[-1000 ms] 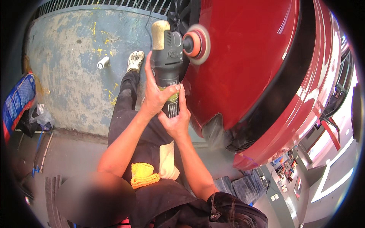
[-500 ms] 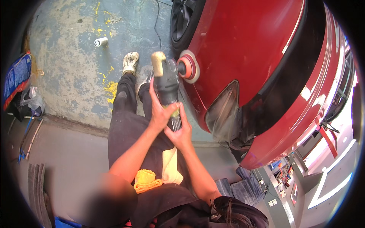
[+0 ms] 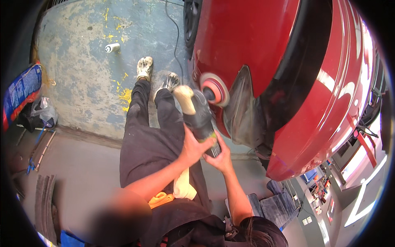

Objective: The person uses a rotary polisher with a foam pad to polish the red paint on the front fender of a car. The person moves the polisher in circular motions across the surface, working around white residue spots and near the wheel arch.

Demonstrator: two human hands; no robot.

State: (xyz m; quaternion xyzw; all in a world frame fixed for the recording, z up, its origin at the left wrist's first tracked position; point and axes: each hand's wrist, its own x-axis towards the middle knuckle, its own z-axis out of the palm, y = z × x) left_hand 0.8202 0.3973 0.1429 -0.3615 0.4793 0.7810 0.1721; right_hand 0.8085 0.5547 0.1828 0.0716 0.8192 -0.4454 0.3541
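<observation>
Both my hands hold a black car polisher with a tan grip at its front end. My left hand wraps the body from the left. My right hand grips the rear end of the handle. The round orange-and-white polishing pad faces the red car body, right beside the clear lamp; it appears to touch the paint. Motion blurs the pad a little. A pale yellow cloth and an orange cloth lie at my waist.
A black cord trails over the worn floor. Left of my feet lies a white bottle. At far left are a blue-and-red bag and a plastic bag. Dark jeans-like cloth sits at lower right.
My hands have moved the polisher right and nearer to me, with its pad shifting along the car from near the wheel to beside the lamp. The view has shifted slightly too.
</observation>
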